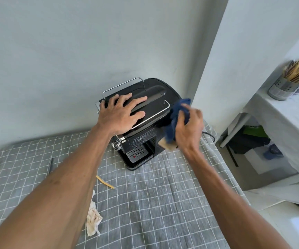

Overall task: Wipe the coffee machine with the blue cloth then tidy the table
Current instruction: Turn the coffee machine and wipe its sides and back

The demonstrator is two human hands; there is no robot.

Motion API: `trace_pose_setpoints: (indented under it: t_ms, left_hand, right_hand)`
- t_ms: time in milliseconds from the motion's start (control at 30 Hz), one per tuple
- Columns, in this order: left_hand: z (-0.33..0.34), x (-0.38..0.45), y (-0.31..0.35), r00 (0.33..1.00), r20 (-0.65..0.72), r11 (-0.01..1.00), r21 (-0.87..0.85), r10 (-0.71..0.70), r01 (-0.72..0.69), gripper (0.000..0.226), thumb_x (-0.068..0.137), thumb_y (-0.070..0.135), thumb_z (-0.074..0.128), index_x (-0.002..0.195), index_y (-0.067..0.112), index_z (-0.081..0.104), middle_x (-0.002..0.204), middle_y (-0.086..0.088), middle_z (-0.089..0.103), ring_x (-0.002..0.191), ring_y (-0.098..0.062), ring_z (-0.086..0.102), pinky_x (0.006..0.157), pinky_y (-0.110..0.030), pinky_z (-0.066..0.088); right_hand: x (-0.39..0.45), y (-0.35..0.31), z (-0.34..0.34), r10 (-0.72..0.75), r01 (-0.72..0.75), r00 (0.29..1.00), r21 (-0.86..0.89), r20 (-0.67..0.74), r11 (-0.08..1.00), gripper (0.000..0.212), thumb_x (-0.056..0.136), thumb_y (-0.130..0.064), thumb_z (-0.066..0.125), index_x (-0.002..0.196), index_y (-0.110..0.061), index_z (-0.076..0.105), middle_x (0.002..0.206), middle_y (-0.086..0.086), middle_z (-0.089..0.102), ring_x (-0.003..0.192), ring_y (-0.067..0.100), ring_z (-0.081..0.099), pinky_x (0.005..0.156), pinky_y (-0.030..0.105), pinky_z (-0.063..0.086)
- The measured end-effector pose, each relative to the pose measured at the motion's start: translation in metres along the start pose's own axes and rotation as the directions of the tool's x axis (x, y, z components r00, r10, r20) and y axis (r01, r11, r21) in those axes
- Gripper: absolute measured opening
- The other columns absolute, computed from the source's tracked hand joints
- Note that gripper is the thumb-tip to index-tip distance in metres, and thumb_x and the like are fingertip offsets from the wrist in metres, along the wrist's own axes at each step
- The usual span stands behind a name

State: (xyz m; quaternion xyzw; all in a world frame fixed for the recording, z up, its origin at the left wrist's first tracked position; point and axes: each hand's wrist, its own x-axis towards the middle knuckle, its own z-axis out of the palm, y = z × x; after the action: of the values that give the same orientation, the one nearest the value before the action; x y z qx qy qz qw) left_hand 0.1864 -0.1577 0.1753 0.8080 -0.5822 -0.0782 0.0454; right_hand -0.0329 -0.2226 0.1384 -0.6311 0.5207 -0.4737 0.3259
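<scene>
- Landmark: the black coffee machine (141, 112) stands at the far edge of the surface (163, 203), which carries a grey checked cover, close to the wall.
- Left hand (120, 114): lies flat on top of the coffee machine, fingers (137, 101) straight and spread. It holds nothing; it appears to steady the machine.
- Right hand (188, 126): sits at the right side of the coffee machine, fingers curled and clamped on the blue cloth (176, 114). The hand is motion-blurred.
- Blue cloth: bunched in the right hand, against or just beside the upper right flank of the coffee machine. Actual contact cannot be confirmed because of the blur.
- A pale tan piece (168, 145) shows below the blue cloth; what it is cannot be told.
- Step in hand, as judged: the wiping step, working the right side of the coffee machine. The tidying step is not yet begun.
- Items left on the surface in front of the coffee machine: a crumpled white tissue (93, 220), a thin yellow strip (105, 182) and a dark slim stick (51, 165).
- Next move calls for: carrying the blue cloth over the remaining faces, namely the top, the front and the perforated drip tray (137, 152). The left hand must lift to clear the top.
- Caution: the power cord (209, 135) trails off the right of the coffee machine; a wide stroke could snag it.
</scene>
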Motion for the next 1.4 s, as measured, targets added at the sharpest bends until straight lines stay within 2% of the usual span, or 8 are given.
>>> trace_pose_setpoints:
  t_ms: [67,167,300,400,567,700,1033,1400]
  left_hand:
    - [0.002,0.001,0.000,1.000,-0.007,1.000,-0.006,0.001,-0.002,0.053,0.090,0.079,0.019,0.141,0.076,0.005,0.169,0.014,0.012,0.155,-0.025,0.007,0.120,-0.064,0.004]
    - [0.004,0.002,-0.002,1.000,-0.027,1.000,0.008,0.004,-0.004,0.055,0.092,0.078,0.018,0.145,0.072,0.005,0.169,0.014,0.013,0.155,-0.025,0.008,0.120,-0.064,0.004]
    - [0.004,0.004,-0.002,0.998,-0.056,1.000,-0.013,-0.023,0.023,0.075,0.092,0.077,0.025,0.158,0.044,0.010,0.168,0.010,0.019,0.155,-0.023,0.011,0.121,-0.062,0.008]
    - [0.006,0.004,-0.001,0.998,-0.063,1.000,0.004,-0.027,0.028,0.078,0.093,0.077,0.025,0.159,0.039,0.011,0.168,0.008,0.019,0.155,-0.023,0.011,0.121,-0.062,0.008]
    - [0.006,0.005,-0.002,0.997,-0.068,1.000,0.004,-0.022,0.023,0.078,0.092,0.077,0.024,0.159,0.040,0.010,0.168,0.009,0.018,0.155,-0.022,0.010,0.121,-0.061,0.008]
    - [0.007,0.004,-0.001,0.997,-0.069,1.000,0.014,-0.018,0.019,0.078,0.092,0.078,0.024,0.159,0.040,0.010,0.169,0.010,0.017,0.155,-0.022,0.010,0.121,-0.061,0.008]
    - [0.008,0.005,-0.002,0.996,-0.082,1.000,0.006,-0.022,0.023,0.077,0.093,0.077,0.026,0.159,0.041,0.012,0.167,0.011,0.020,0.155,-0.022,0.012,0.121,-0.061,0.009]
    - [0.008,0.007,-0.002,0.995,-0.081,0.999,0.008,-0.051,0.052,0.077,0.093,0.079,0.025,0.159,0.042,0.013,0.168,0.010,0.020,0.154,-0.022,0.013,0.121,-0.060,0.010]
  right_hand:
    - [0.027,-0.018,-0.012,-0.109,0.114,0.992,0.083,-0.062,0.990,0.024,0.100,-0.016,0.063,0.123,-0.012,0.070,0.117,-0.002,0.052,0.099,-0.007,0.058,0.091,0.013,0.052]
    - [0.059,-0.050,-0.009,-0.407,0.442,0.867,-0.064,0.287,0.895,0.025,0.095,-0.019,0.067,0.119,-0.019,0.075,0.114,-0.002,0.055,0.101,-0.002,0.056,0.087,0.011,0.046]
    - [0.080,-0.072,0.009,-0.235,0.624,0.674,-0.371,0.700,0.687,0.024,0.094,-0.019,0.062,0.113,-0.019,0.078,0.111,0.010,0.064,0.113,0.024,0.053,0.098,0.039,0.045]
    - [0.094,-0.073,0.003,-0.126,0.647,0.575,-0.355,0.808,0.675,0.022,0.091,-0.017,0.067,0.109,-0.019,0.080,0.101,0.005,0.072,0.098,0.024,0.062,0.082,0.032,0.047]
    - [0.088,-0.066,0.015,-0.234,0.541,0.744,-0.358,0.626,0.761,0.021,0.092,-0.022,0.071,0.111,-0.019,0.077,0.106,0.006,0.072,0.095,0.020,0.063,0.086,0.032,0.051]
    - [0.088,-0.059,0.009,-0.242,0.585,0.627,-0.243,0.740,0.773,0.020,0.088,-0.022,0.075,0.108,-0.025,0.079,0.106,-0.003,0.074,0.093,0.010,0.059,0.085,0.023,0.042]
    - [0.102,-0.072,0.009,-0.104,0.543,0.618,-0.327,0.780,0.773,0.027,0.085,-0.020,0.078,0.112,-0.024,0.078,0.094,-0.006,0.066,0.089,0.015,0.063,0.068,0.017,0.042]
    - [0.055,-0.034,0.001,-0.399,0.466,0.764,-0.004,0.507,0.885,0.020,0.094,-0.011,0.069,0.112,-0.017,0.076,0.108,-0.009,0.075,0.102,0.002,0.066,0.097,0.020,0.050]
